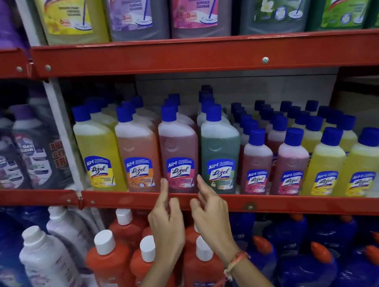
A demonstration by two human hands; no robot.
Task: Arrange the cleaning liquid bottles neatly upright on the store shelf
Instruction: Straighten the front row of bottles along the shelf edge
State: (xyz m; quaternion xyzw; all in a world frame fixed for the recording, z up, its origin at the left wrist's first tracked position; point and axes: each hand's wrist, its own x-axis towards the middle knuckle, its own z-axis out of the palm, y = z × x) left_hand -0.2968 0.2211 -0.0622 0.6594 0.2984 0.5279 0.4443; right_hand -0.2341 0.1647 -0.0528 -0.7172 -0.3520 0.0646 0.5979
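Observation:
Blue-capped Lizol bottles stand upright in rows on the middle red shelf. At the front stand a yellow bottle, an orange bottle, a pink bottle and a green bottle. Smaller pink bottles and yellow bottles fill the right side. My left hand and my right hand are raised just in front of the shelf lip, fingers apart, on either side of the pink bottle's base. Neither hand holds anything; whether the fingertips touch the bottle is unclear.
Large Lizol bottles line the top shelf. Below, orange white-capped bottles, white bottles and blue refill jugs crowd the bottom shelf. Purple-capped dark bottles sit in the left bay behind a white upright.

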